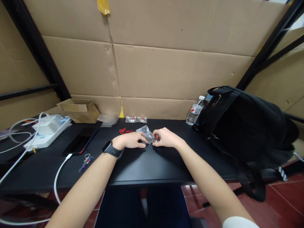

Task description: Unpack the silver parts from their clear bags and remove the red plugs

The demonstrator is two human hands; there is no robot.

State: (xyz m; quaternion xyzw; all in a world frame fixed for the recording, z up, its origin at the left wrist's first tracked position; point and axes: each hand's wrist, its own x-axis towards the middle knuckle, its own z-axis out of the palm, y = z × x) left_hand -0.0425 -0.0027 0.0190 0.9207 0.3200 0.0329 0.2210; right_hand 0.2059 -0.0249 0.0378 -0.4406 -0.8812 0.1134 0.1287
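My left hand (pixel 134 140) lies low over the black table, fingers stretched out, with its fingertips at the lower edge of a crinkled clear plastic bag (pixel 143 130). My right hand (pixel 165 137) is curled at the bag's right end, thumb and fingers closed round a small red item in clear plastic (pixel 156 137). The fingers partly cover that item, so its kind does not show. A bundle of red cord (pixel 124 130) lies just behind my left hand. Further back, a clear pack with round pieces (pixel 136 119) rests near the cardboard wall.
To the left are a power strip (pixel 47 134), a phone (pixel 80 141) with a pen beside it, a keychain (pixel 85 163), a cardboard box (pixel 79 110) and clear bags (pixel 108 120). A water bottle (pixel 195 110) and a black backpack (pixel 247 129) stand at right. White cables run along the left.
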